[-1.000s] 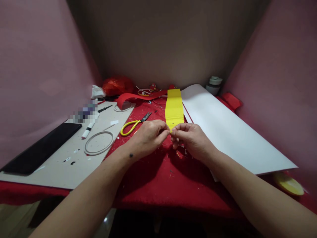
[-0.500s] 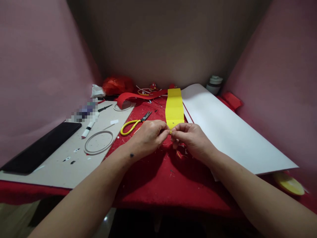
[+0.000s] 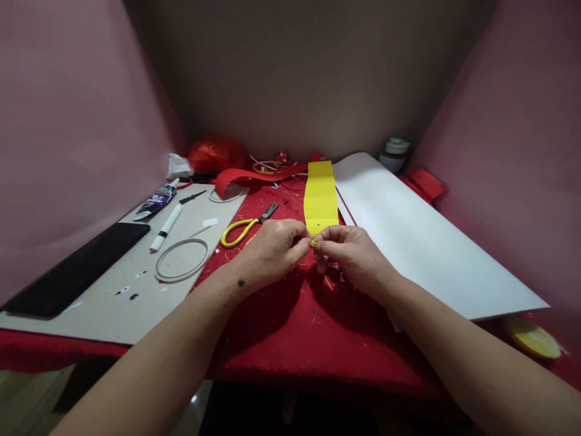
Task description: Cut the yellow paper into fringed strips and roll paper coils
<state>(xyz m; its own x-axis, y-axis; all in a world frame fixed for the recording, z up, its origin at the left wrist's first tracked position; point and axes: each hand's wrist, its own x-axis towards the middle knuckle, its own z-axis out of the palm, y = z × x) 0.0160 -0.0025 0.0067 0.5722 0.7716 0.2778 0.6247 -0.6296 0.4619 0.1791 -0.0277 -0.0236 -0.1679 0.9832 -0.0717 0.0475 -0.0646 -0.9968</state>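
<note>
A long yellow corrugated paper strip [image 3: 320, 197] lies on the red cloth [image 3: 290, 339], running away from me. My left hand [image 3: 272, 248] and my right hand [image 3: 349, 254] meet at its near end, both with fingertips pinched on the strip's edge. The pinched end itself is mostly hidden by my fingers. Yellow-handled scissors [image 3: 247, 225] lie just left of my left hand.
A grey board [image 3: 113, 303] at left carries a white marker [image 3: 166, 227], a glue tube [image 3: 157, 200], a wire ring [image 3: 181, 260] and a black tablet [image 3: 72, 269]. A large white sheet [image 3: 426, 242] lies at right. Red corrugated strip [image 3: 254, 177], red bag and jar stand at the back.
Both hands stay pinched on the strip's near end with only tiny finger shifts. The view has drifted slightly.
</note>
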